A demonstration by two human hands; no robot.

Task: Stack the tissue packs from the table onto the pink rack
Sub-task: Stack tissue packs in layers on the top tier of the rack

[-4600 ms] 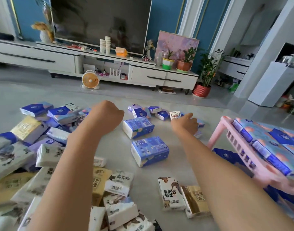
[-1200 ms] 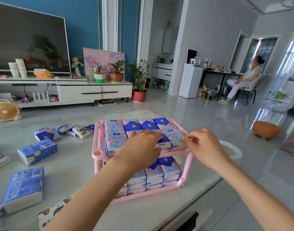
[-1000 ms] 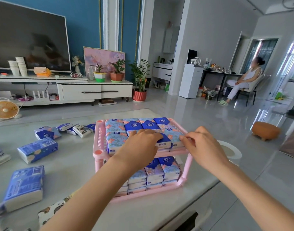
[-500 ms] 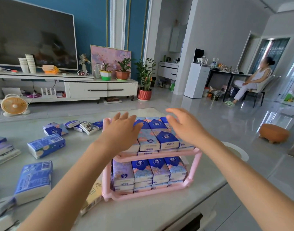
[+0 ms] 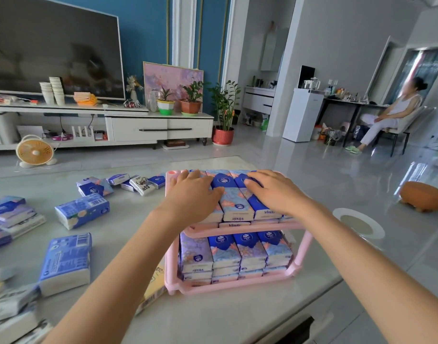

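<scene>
Down they come, both hands dropping from their hover: left hand (image 5: 195, 194) and right hand (image 5: 275, 192) now lie flat on the top row of tissue packs (image 5: 234, 207), fingers (image 5: 254, 181) straight and released, pressing, gripping nothing. These soft, glossy film-wrapped bricks, blue with floral print, sit side by side on the upper tier of the pink rack (image 5: 304, 247), a moulded plastic frame with tubular posts. The lower tier is full too. Loose packs (image 5: 82, 213) lie scattered left on the polished surface (image 5: 213, 316).
</scene>
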